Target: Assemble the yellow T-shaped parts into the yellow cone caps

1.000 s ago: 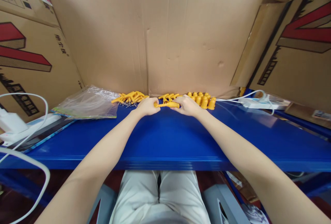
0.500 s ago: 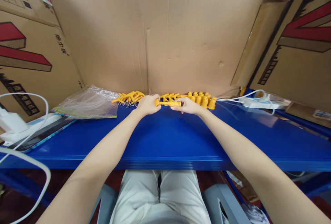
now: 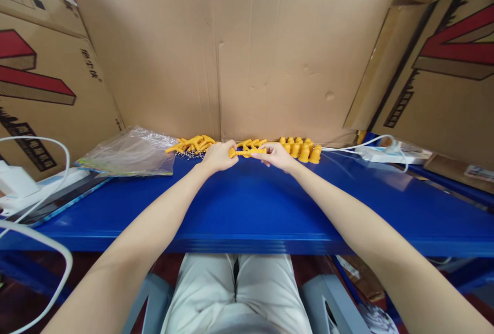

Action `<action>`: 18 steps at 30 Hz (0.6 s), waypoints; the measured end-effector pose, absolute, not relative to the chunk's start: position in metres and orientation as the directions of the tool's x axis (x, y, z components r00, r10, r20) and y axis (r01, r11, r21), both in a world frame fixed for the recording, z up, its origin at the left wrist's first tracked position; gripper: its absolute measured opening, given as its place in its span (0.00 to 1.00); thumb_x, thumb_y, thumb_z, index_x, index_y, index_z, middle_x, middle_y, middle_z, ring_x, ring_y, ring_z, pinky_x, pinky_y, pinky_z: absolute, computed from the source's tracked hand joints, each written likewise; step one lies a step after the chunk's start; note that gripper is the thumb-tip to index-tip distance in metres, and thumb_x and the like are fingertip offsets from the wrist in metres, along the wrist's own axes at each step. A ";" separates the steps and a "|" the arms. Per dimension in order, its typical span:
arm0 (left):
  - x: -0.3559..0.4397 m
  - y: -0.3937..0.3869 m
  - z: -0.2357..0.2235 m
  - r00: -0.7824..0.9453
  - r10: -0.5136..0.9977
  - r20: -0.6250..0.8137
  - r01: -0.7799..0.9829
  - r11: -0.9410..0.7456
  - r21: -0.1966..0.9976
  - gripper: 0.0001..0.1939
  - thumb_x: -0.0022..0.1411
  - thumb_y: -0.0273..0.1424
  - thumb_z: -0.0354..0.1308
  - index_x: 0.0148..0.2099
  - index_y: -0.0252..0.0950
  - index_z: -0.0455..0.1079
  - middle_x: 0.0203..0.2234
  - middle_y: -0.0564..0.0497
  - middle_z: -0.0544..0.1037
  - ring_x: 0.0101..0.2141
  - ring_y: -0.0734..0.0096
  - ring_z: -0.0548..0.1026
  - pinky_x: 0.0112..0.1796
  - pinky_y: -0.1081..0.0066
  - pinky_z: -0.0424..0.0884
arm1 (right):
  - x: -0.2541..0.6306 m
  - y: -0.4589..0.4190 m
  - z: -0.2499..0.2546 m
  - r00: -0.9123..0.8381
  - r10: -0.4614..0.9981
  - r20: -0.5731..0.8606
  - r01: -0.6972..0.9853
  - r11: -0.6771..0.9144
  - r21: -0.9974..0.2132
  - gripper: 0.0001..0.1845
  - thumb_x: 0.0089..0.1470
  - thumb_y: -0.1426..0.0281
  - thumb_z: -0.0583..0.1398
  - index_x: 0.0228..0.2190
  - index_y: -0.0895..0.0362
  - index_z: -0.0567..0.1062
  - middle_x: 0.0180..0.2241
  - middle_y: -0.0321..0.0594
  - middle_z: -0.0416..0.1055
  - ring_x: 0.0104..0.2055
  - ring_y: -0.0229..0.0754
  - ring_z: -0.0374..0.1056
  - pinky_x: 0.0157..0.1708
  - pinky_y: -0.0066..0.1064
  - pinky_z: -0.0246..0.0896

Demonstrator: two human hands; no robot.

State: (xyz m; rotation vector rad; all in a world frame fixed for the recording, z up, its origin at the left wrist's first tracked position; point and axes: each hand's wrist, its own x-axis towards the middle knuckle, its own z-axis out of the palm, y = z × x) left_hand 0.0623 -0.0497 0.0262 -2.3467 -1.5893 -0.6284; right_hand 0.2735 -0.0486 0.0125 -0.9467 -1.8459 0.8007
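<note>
So the yellow piece [image 3: 247,153] is held between both hands, out near the back of the blue surface [image 3: 247,205] and just in front of a row of yellow hooked pieces [image 3: 250,143]. Can't tell if its underside touches the surface or sits a bit above it.

My guess is plastic, so pretty light and stiff, and I wouldn't expect it to bend or squash in the fingers. Doesn't look fragile either, though the thin middle is probably the weakest bit. The ridges along there should give decent traction, while the thicker right part looks smoother and could be a little slippery. Best places to take hold, imo, are the two ends: the knob on the left and the fat part on the right.

And that's basically what's going on: the left hand [image 3: 219,156] has its grip pinched on the knob end, the right hand [image 3: 280,156] has its grip around the thick end, fingertips only, nothing white-knuckle about it.

As for direction, the long axis runs side to side, near enough level and roughly parallel to the front edge of the surface. Knob points left, thick end points right, toward the yellow caps [image 3: 304,151].
</note>
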 end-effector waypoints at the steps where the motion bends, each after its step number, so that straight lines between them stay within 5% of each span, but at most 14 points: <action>1: 0.063 -0.050 0.026 0.319 0.820 0.475 0.925 -0.378 0.031 0.17 0.55 0.36 0.54 0.47 0.39 0.71 0.34 0.47 0.80 0.39 0.57 0.77 0.40 0.64 0.68 | 0.274 -0.049 0.013 -0.317 0.866 0.386 0.270 0.473 -0.839 0.21 0.39 0.52 0.68 0.20 0.57 0.72 0.17 0.32 0.65 0.16 0.31 0.56 0.17 0.26 0.51; 18: 0.067 -0.049 0.025 0.354 0.812 0.465 0.917 -0.399 -0.002 0.20 0.58 0.41 0.54 0.50 0.39 0.67 0.39 0.46 0.80 0.40 0.56 0.77 0.39 0.65 0.68 | 0.274 -0.048 0.013 -0.321 0.941 0.109 0.085 0.143 -0.986 0.16 0.45 0.59 0.68 0.21 0.58 0.72 0.15 0.32 0.62 0.16 0.29 0.52 0.12 0.22 0.42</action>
